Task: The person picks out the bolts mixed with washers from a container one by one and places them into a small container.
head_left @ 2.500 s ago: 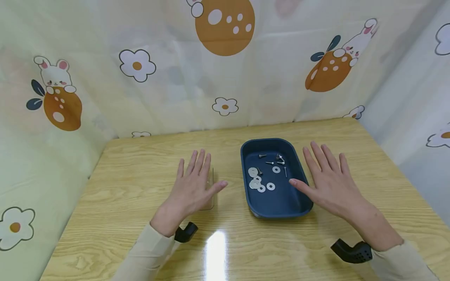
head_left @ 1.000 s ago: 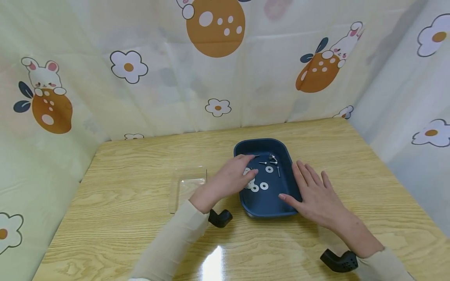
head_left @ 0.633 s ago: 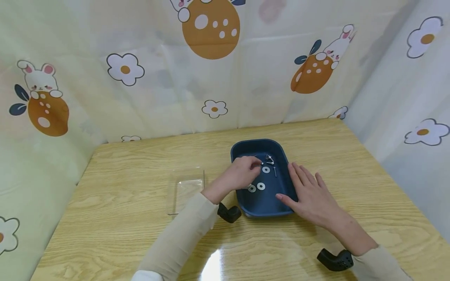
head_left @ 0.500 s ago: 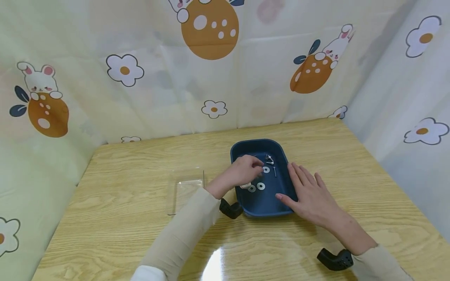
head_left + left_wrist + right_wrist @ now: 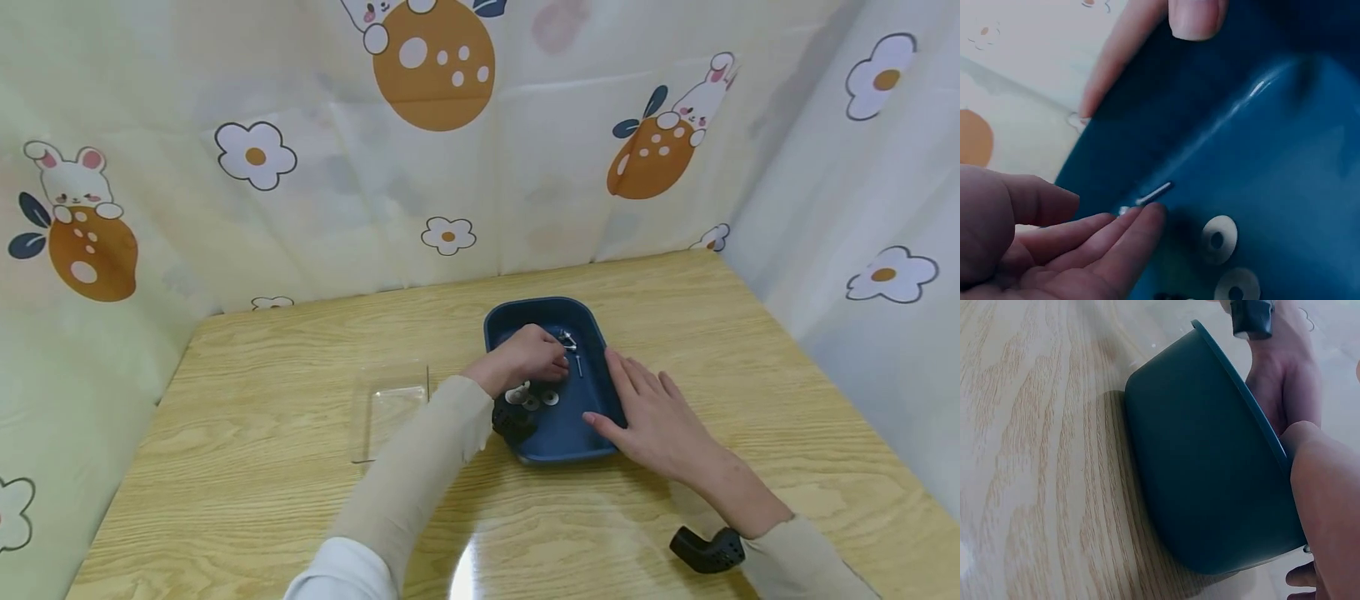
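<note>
In the head view my left hand (image 5: 531, 353) reaches down inside the dark blue tray (image 5: 570, 459). In the left wrist view its bent fingers lie beside a small metal screw (image 5: 1159, 191), the thumb apart from them; contact with the screw is unclear. Silver screws (image 5: 568, 340) lie at the tray's far end, partly behind this hand. Flat metal washers (image 5: 551, 398) sit nearer the wrist, and one washer (image 5: 1229, 230) shows close by in the left wrist view. My right hand (image 5: 660, 423) rests against the tray's right rim, fingers extended, thumb over the inside.
A transparent plastic container (image 5: 393, 408) stands on the wooden table (image 5: 262, 467) left of the tray, beside my left forearm. Patterned curtains (image 5: 337, 192) close off the back and both sides. A black wrist mount (image 5: 707, 550) sits under my right wrist.
My left hand has gone from above the clear container into the tray, then farther in toward the screws. My right hand has come in from the side onto the tray's right rim.
</note>
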The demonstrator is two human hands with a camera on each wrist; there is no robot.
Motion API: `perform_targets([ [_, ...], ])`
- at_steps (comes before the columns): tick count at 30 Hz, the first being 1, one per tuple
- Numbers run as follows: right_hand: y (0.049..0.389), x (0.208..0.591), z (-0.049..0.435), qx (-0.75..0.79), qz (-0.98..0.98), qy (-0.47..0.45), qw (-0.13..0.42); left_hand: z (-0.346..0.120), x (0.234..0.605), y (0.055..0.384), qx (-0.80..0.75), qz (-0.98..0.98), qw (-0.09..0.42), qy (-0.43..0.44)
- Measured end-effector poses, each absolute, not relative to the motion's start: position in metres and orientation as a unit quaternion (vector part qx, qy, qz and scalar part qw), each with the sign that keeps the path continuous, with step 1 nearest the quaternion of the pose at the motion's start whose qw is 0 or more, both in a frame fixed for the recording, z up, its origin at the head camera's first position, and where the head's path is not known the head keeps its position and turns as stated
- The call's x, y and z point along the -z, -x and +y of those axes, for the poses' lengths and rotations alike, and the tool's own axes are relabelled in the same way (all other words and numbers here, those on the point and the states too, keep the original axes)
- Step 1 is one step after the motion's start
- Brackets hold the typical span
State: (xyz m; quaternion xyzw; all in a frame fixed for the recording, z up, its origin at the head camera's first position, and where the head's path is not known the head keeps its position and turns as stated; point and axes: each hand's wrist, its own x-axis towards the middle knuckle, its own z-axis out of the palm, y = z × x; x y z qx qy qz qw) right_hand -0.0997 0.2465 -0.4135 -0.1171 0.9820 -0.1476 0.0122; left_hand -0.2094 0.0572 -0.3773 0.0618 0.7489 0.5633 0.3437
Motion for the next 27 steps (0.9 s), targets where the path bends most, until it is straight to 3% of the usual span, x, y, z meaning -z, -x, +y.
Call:
perform_targets([
  [11, 0.102, 0.418, 0.246, 0.162, 0.979, 0.124, 0.009, 0.072, 0.39, 0.218, -0.626, 0.689, 0.365, 0.023],
  [27, 0.103, 0.42, 0.249, 0.189, 0.973, 0.126, 0.027, 0.097, 0.399, 0.218, -0.657, 0.648, 0.38, 0.071],
])
